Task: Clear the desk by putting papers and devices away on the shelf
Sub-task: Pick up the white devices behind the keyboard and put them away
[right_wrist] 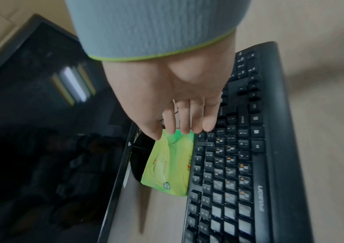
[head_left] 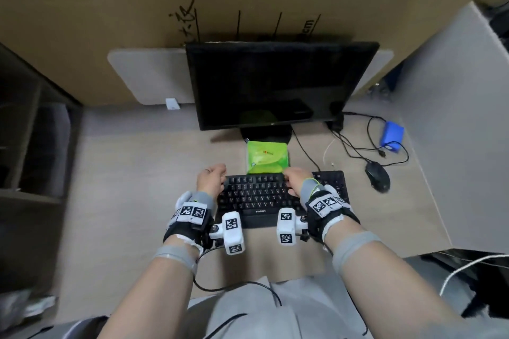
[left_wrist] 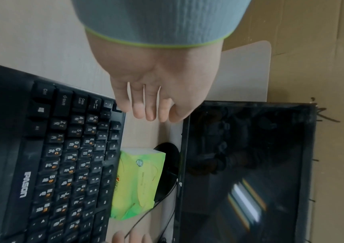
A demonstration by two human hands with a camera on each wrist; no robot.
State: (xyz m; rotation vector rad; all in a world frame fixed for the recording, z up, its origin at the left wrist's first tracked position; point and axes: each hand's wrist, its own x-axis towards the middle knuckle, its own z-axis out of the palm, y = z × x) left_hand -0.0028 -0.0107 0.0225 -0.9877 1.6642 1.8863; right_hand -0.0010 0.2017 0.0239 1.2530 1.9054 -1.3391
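Observation:
A black keyboard [head_left: 275,197] lies on the desk before a dark monitor [head_left: 275,85]. Between them sits a green tissue pack [head_left: 267,157]. My left hand [head_left: 210,177] hovers at the keyboard's far left corner; in the left wrist view its fingers [left_wrist: 148,110] hang fairly straight over that corner and hold nothing. My right hand [head_left: 296,180] is over the keyboard's far edge. In the right wrist view its fingertips [right_wrist: 184,128] reach the pack's near corner [right_wrist: 171,167] and the top key row [right_wrist: 229,172], without a clear grip.
A black mouse [head_left: 378,179] and a blue device [head_left: 391,137] with tangled cables lie at the right. A dark shelf unit [head_left: 27,146] stands to the left. Cardboard [head_left: 110,22] backs the desk, and a pale partition [head_left: 454,118] bounds its right side.

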